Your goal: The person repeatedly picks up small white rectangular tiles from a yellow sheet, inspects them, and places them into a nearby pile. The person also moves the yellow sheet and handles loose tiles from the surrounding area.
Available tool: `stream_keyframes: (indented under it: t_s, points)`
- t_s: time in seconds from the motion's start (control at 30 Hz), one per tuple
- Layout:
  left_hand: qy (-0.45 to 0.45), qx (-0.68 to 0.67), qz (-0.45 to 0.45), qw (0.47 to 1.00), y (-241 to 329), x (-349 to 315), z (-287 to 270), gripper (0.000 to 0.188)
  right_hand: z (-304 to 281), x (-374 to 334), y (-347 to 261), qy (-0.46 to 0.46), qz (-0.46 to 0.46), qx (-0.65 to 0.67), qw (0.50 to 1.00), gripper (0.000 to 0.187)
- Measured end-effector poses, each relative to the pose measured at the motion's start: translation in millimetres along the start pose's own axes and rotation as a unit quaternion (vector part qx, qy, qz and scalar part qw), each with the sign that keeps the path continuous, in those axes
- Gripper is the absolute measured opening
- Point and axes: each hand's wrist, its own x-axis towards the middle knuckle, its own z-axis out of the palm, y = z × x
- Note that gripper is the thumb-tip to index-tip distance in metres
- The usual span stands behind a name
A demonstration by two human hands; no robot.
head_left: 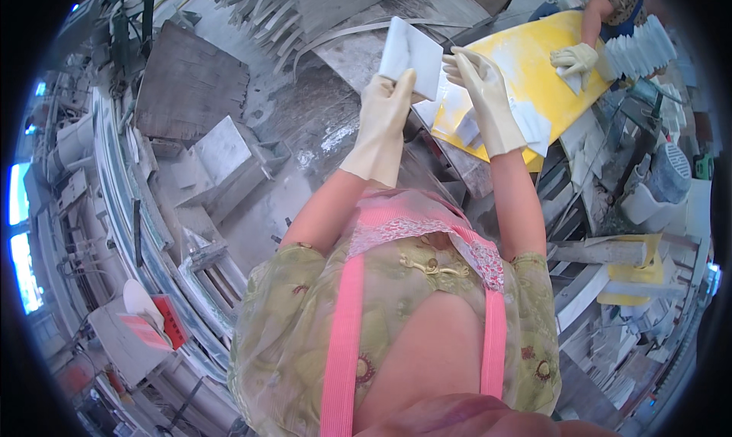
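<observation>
My left hand [383, 109], in a cream rubber glove, is closed on the lower left edge of a white stone tile [410, 56] with grey veining. The thumb lies over the tile's face, which is tilted up before me. Just right of the tile, my right hand [482, 90], gloved alike, has its fingers stretched out and holds nothing. Beyond it lies a yellow sheet [518, 47] smeared with white. Several thin white tiles [531, 123] rest on its near part, partly behind my right wrist.
A co-worker's gloved hand [576, 59] presses a small white piece on the yellow sheet at far right, beside a row of stacked white tiles [642, 48]. To the left stand a dark board [191, 83], a grey block [221, 153] and long rails [126, 185]. A whitish tub [648, 210] stands right.
</observation>
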Motion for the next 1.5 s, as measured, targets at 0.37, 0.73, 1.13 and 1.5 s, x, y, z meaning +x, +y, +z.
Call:
stream_keyframes:
  t_s: [0.37, 0.73, 1.13, 1.5]
  points:
    - [-0.001, 0.207, 0.012, 0.978, -7, 19, 2, 0.049, -11, -14, 6, 0.004, 0.023, -0.021, 1.0, 0.044]
    - [-0.328, -0.198, -0.07, 0.921, -15, 43, 29, 0.042, -51, -41, 0, 0.146, 0.092, 0.066, 0.983, 0.048]
    - [-0.45, -0.013, -0.087, 0.889, -12, 91, 128, 0.055, -151, -56, -4, 0.084, 0.09, 0.148, 0.981, 0.044]
    - [-0.439, 0.141, -0.009, 0.887, -30, 125, 237, 0.063, -253, 7, -21, 0.189, 0.003, 0.228, 0.955, 0.041]
